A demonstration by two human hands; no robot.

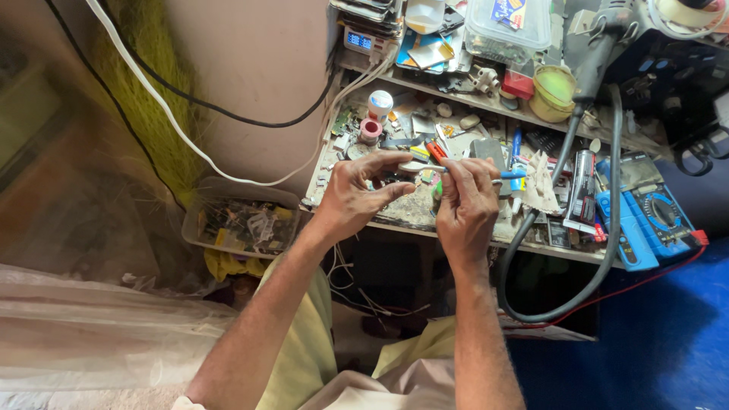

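Hands: left point(357, 190), right point(465, 199) pinch small part point(425, 176) between them; part indistinct.

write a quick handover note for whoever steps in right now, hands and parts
Left hand: pinches a small part at the fingertips over the cluttered workbench; the part is too small to identify.
Right hand: grip on a thin blue-handled tool, tip pointing toward the left fingers.
Nearby: blue multimeter at right, parts tray at left.
Done and left: cannot be judged from this view.
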